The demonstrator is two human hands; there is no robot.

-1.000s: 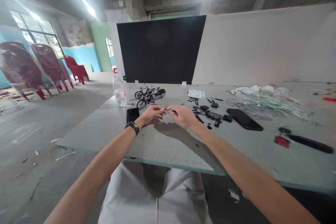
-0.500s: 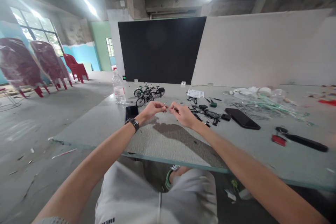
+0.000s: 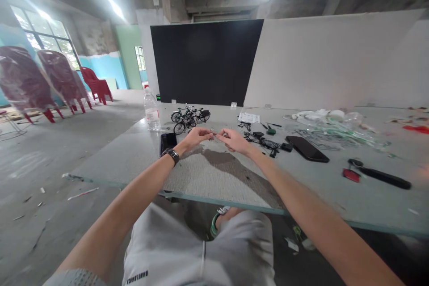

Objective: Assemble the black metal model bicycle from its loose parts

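Above the middle of the grey table, my left hand (image 3: 198, 136) and my right hand (image 3: 233, 140) meet fingertip to fingertip. Both are closed in a pinch around a tiny part whose kind is too small to make out. Behind my left hand stand several miniature bicycles (image 3: 187, 119), dark and green, close together. Right of my right hand lie black model bicycle parts (image 3: 267, 143), with small dark pieces around them. A printed sheet (image 3: 249, 118) rests behind these parts.
A water bottle (image 3: 152, 112) stands at the left. One phone (image 3: 167, 141) lies by my left wrist, another phone (image 3: 307, 149) to the right. Farther right are a black-handled tool (image 3: 385, 178), a red piece (image 3: 351, 174) and clear plastic bags with green sprues (image 3: 348, 132). The table's front edge (image 3: 221, 202) crosses above my lap.
My hands stay together at nearly the same place. The fingers of my right hand have shifted slightly and lie flatter. The view has moved a little.
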